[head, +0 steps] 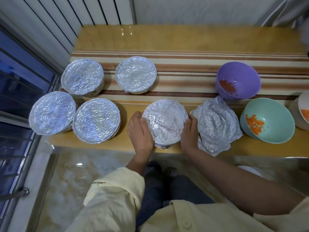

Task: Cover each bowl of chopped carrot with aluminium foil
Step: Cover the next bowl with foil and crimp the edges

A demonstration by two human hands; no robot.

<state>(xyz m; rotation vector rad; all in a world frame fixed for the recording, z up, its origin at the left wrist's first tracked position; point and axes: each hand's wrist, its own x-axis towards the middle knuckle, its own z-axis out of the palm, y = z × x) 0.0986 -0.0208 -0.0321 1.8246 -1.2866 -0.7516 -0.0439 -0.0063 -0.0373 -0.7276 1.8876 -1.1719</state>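
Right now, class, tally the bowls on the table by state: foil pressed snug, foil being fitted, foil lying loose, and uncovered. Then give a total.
Foil-sealed bowls: 4
Half-wrapped bowl between the left hand and right hand: 1
Bowl under loose foil: 1
Uncovered, purple bowl, teal bowl, white bowl: 3
Total: 9

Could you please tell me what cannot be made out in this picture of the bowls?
- Foil-covered bowls: head view; the covers hide whether carrot is inside.
- Loose foil sheet: head view; it hides whatever lies beneath.
- Rightmost bowl: head view; cut off by the right edge.
- White object: head view; the right arm hides most of it.
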